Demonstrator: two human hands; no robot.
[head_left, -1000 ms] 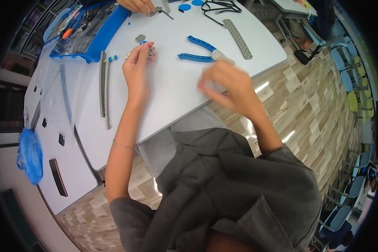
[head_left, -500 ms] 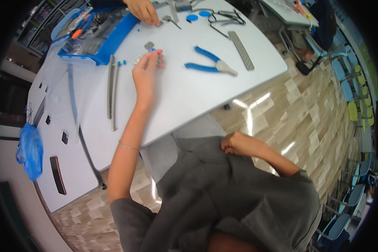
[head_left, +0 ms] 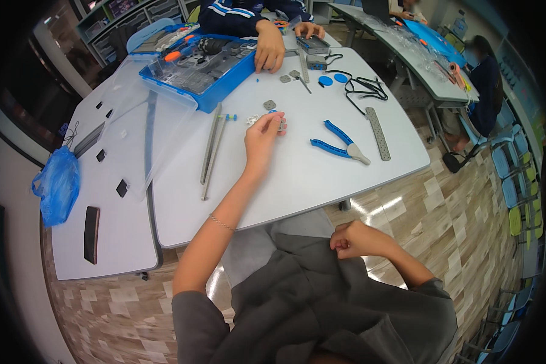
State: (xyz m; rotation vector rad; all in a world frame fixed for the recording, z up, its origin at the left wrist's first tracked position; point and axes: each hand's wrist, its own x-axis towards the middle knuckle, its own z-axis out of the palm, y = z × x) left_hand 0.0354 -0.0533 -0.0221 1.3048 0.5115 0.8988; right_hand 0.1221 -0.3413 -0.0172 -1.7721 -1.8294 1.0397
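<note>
Over the white table [head_left: 267, 188], my left hand [head_left: 262, 141] is closed on a small grey perforated piece [head_left: 282, 125], which shows past its fingertips. A bit of blue sits just beyond the fingers. Beside this hand lie small white parts [head_left: 252, 120], and a grey square plate [head_left: 269, 105] is a little farther off. My right hand [head_left: 359, 238] is low, off the table's near edge, its fingers curled on the hem of my grey shirt [head_left: 303, 267]. Blue-handled pliers [head_left: 340, 145] rest to the right of my left hand, jaws toward the near edge.
Left are long grey beams [head_left: 210, 159], a blue parts box [head_left: 224, 79] and its clear lid [head_left: 170, 121]. A grey perforated strip [head_left: 378, 134], blue discs [head_left: 326, 80] and black cables [head_left: 367, 90] lie right. A co-worker's hands [head_left: 270, 48] are at the far side.
The view has tilted up and shifted, so the table sits lower and farther right and the co-worker shows more. My left hand keeps its piece; my right stays at the shirt.
</note>
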